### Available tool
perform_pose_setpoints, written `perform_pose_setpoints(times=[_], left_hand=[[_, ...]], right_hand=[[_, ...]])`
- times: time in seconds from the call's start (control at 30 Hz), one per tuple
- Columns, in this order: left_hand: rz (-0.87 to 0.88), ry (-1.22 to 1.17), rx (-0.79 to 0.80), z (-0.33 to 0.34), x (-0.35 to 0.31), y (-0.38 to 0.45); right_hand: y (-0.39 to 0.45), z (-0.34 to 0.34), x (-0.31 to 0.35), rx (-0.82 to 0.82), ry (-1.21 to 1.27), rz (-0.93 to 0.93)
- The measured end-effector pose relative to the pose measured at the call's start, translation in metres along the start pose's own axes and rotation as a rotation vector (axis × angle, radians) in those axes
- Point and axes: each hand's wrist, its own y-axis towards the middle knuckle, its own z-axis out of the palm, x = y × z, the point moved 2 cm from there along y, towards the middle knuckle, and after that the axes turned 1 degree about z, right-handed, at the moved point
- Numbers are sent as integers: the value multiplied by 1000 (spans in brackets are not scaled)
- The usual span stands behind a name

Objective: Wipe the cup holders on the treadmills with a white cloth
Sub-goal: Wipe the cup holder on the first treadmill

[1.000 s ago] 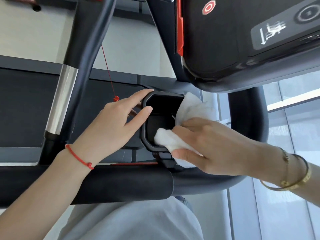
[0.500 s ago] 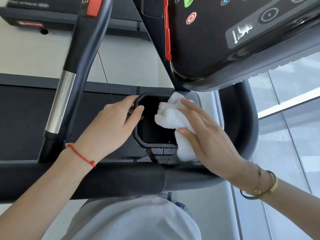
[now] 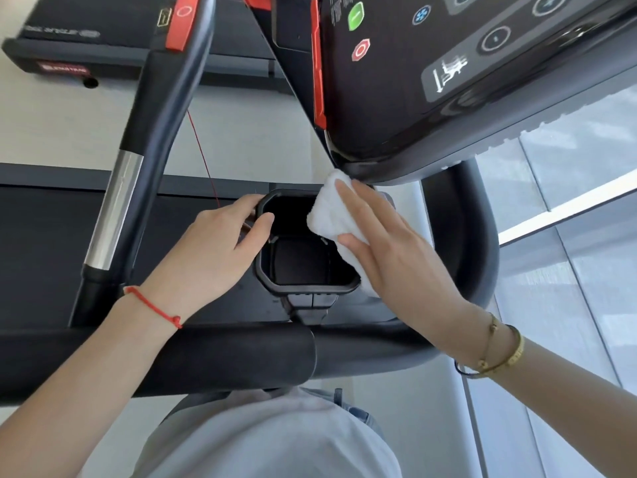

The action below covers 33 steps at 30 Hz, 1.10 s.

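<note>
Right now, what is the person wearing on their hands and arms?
Both forearms are bare, with no sleeves or gloves in view. The left hand has a thin red string bracelet knotted at the wrist. The right hand wears slim gold bangles and a fine gold chain at its wrist.

Cloth point(image 3: 327, 215) on cup holder's point(image 3: 303, 288) right rim.

Console point(image 3: 396, 108): green button point(image 3: 356, 16) with a minus bar; red octagonal button point(image 3: 361, 50) with a white ring; blue fan icon point(image 3: 421, 15); white incline pictogram point(image 3: 450, 72). Print at the console's top and the red label point(image 3: 65, 68) on the neighbouring treadmill are illegible.
</note>
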Motion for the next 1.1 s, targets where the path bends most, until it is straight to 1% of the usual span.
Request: perform_pose_setpoints(times=[0.1,0.27,0.47,0.57,0.67,0.73,0.8,0.9,1.1], left_hand=[[11,6,-6,1,2,1],[27,4,5,1,1,1],[17,29,4,1,1,1],[10,35,5,-1,1,2],[-2,24,-2,-1,2,2],[-11,7,-2,-2,4,3],[-5,2,-1,-2,3,3],[4,12,-4,-1,4,4],[18,19,0,-2,6,7]], right_hand=[[14,8,-4,70,84,-74],[52,12,-11,273,196,-113],[88,18,3,416,-16,-204],[86,20,6,367,-41,-178],[74,18,2,300,-3,-72],[67,17,-3,293,34,12],[65,17,-7,308,36,51],[73,18,-6,335,59,53],[88,21,11,310,8,-54]])
